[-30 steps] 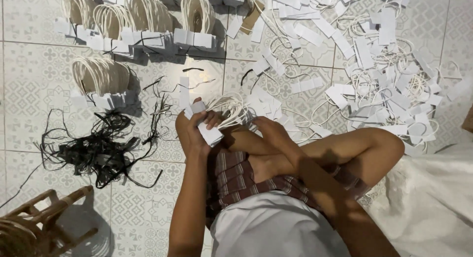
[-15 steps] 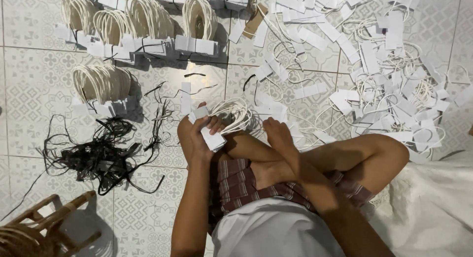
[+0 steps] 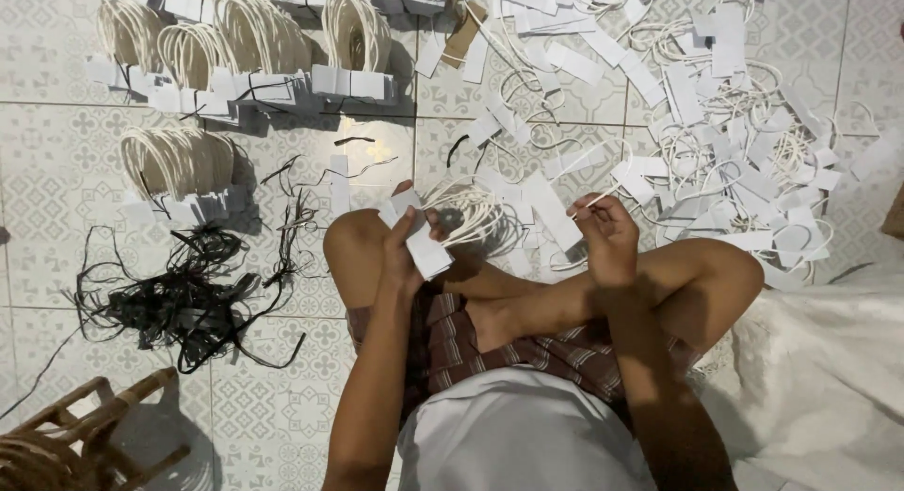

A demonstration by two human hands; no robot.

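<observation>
From the head camera, looking straight down: the person sits cross-legged on the patterned tile floor [image 3: 56,256], and the work is all around the knees. The left hand [image 3: 403,256] is closed around a stack of white paper tags [image 3: 419,239], fingers wrapped over the cards, their cream string loops [image 3: 468,213] fanning out just to the right of the stack. The right hand [image 3: 610,235] sits right of the stack, apart from it, fingers pinched shut on a single white string [image 3: 586,204] that it lifts clear of the floor.

Judging progress: beyond the stack, toward the top left, sit finished bundles [image 3: 254,63], each a neat fan of loops over squared-up cards, black-tied, and one more bundle [image 3: 179,176] lies nearer, left of the stack. So a fair share looks done. To the right of the stack sprawls a wide loose heap of tags and strings [image 3: 725,143], unsorted, so plenty appears left. Left of the stack, lower down, a tangle of black ties [image 3: 174,298] waits, and a wooden stool [image 3: 66,444] peeks in at the bottom corner.

Pose: both forearms run up from the lap, the left nearly straight, wrist bent in over the left knee; the right crosses over the folded leg, wrist cocked upward.
</observation>
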